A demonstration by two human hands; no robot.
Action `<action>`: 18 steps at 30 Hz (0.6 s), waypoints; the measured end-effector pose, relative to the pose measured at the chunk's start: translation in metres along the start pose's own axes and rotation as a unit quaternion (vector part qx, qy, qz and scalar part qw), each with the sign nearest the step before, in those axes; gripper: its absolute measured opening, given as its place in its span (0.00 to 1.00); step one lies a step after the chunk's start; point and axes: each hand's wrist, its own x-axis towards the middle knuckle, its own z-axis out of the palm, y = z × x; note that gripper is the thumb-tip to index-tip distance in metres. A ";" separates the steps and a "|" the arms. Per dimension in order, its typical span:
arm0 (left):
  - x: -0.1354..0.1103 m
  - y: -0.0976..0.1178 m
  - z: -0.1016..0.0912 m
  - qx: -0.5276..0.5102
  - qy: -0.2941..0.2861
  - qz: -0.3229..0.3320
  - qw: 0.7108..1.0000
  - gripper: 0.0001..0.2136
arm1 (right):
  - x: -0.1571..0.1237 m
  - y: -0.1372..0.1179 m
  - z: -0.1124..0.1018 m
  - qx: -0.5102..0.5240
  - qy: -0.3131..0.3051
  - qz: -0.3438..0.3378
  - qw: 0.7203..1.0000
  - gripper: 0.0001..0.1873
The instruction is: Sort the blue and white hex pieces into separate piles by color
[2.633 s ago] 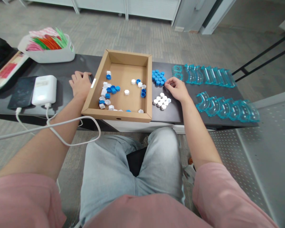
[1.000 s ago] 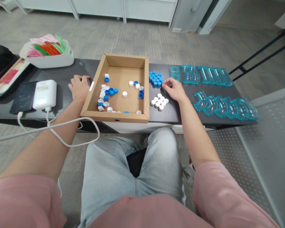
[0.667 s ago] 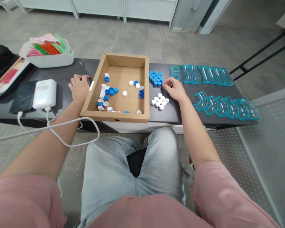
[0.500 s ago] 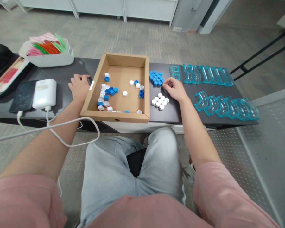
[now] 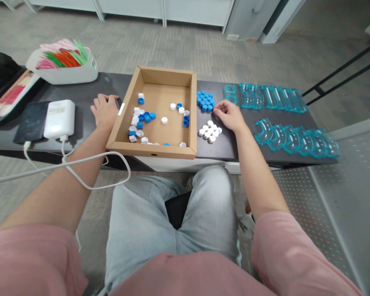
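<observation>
A shallow cardboard box (image 5: 135, 85) sits on the black table and holds several loose blue and white hexagonal pieces (image 5: 142, 121). To its right lie a packed cluster of blue hexagons (image 5: 205, 100) and, nearer me, a cluster of white hexagons (image 5: 209, 131). My right hand (image 5: 230, 116) rests on the table with its fingertips pinched at the right edge of the blue cluster; what they hold is too small to make out. My left hand (image 5: 105, 109) lies flat on the table against the box's left wall, fingers stretched out, holding nothing.
Two rows of clear turquoise curved pieces (image 5: 276, 98) lie right of the clusters. On the left are a white charger block (image 5: 59, 118) with cable, a dark phone (image 5: 32, 121), and a white tub of coloured strips (image 5: 63, 61). My knees are under the table's front edge.
The view has shifted slightly. My right hand stays pinched at the edge of the blue cluster and my left hand has not moved.
</observation>
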 end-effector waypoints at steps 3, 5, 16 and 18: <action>0.002 -0.002 0.001 -0.006 0.001 0.001 1.000 0.28 | 0.000 0.000 0.000 0.000 -0.001 0.002 1.000 0.13; 0.003 -0.003 0.002 -0.008 0.001 0.002 1.000 0.28 | 0.000 0.000 0.000 -0.002 0.001 0.004 1.000 0.13; 0.002 -0.002 0.001 -0.007 -0.007 -0.005 1.000 0.30 | 0.000 0.002 -0.001 -0.006 0.000 0.006 1.000 0.13; 0.002 -0.002 0.001 -0.007 -0.010 -0.005 1.000 0.30 | 0.000 0.003 -0.001 -0.010 -0.002 0.005 1.000 0.12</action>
